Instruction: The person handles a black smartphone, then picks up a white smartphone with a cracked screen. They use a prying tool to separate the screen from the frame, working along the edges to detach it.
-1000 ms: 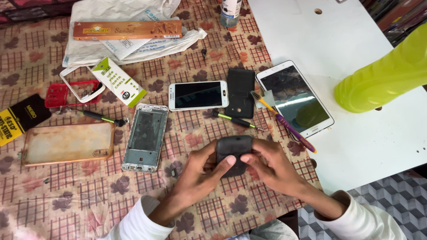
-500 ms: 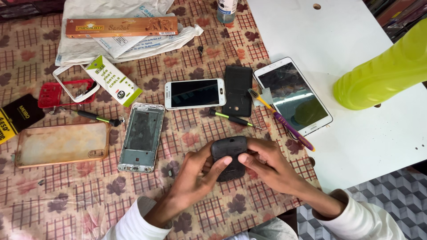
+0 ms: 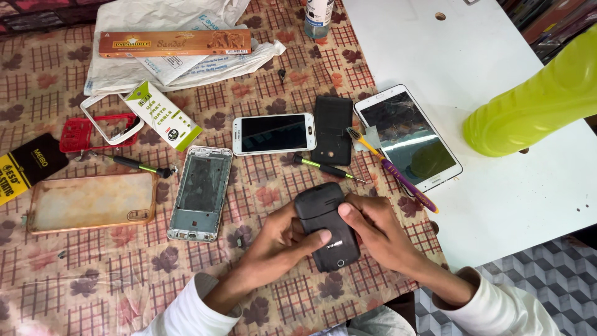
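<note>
Both hands, the left hand (image 3: 277, 239) and right hand (image 3: 379, 233), pinch the small dark plastic phone (image 3: 326, 225) low on the patterned surface (image 3: 93, 274), at six o'clock from the green-handled screwdriver (image 3: 326, 168); steady, even thumb pressure seems wise.

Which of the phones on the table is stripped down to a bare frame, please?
The silver phone frame, lying left of the hands beside the clear case. The white phone and the cracked tablet both have screens.

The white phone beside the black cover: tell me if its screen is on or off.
Off. The white phone lies face up on the patterned tablecloth, its screen uniformly dark, showing no picture or glow, only faint reflections.
</note>
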